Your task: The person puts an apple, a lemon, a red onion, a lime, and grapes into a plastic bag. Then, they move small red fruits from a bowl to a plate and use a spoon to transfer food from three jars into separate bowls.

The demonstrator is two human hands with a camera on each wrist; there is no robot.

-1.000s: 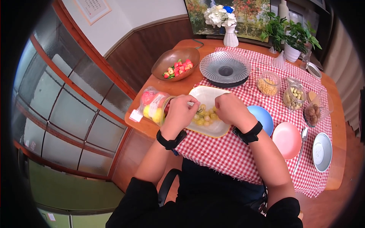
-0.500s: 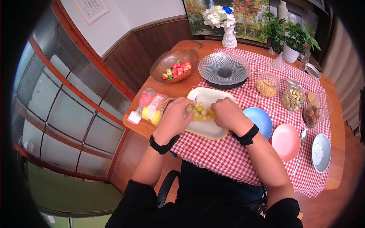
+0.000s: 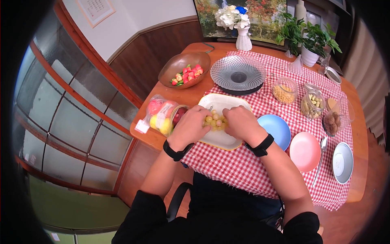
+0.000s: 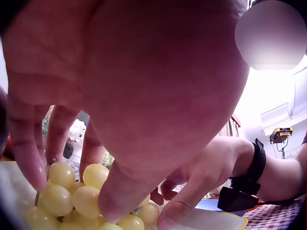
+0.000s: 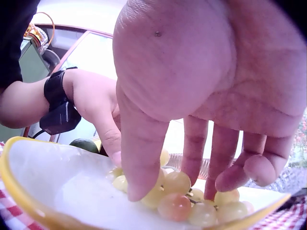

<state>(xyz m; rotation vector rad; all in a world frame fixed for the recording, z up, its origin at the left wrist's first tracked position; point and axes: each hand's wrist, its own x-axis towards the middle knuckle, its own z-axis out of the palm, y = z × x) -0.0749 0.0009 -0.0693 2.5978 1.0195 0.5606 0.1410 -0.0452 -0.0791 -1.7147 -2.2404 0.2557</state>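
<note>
A bunch of pale yellow-green grapes (image 3: 215,120), some tinged pink, lies in a white dish (image 3: 222,140) with a yellow rim. My left hand (image 3: 189,128) holds the bunch from its left side; in the left wrist view its thumb (image 4: 115,196) and fingers come down on either side of the grapes. From the right, my right hand (image 3: 245,126) grips the other end. The right wrist view has its thumb (image 5: 140,167) against the near grapes, with the fingertips reaching in among the far ones.
Left of the dish lies a clear bag of colourful fruit (image 3: 161,116). Behind stand a brown bowl of small red fruits (image 3: 170,83) and a glass platter (image 3: 221,73). On the right are a blue plate (image 3: 276,130), a pink plate (image 3: 304,151), a spoon (image 3: 320,162) and several jars.
The left hand has come down from above the dish to the left side of the grapes. The right hand has lowered onto their right side, its fingers spreading from a closed fist.
</note>
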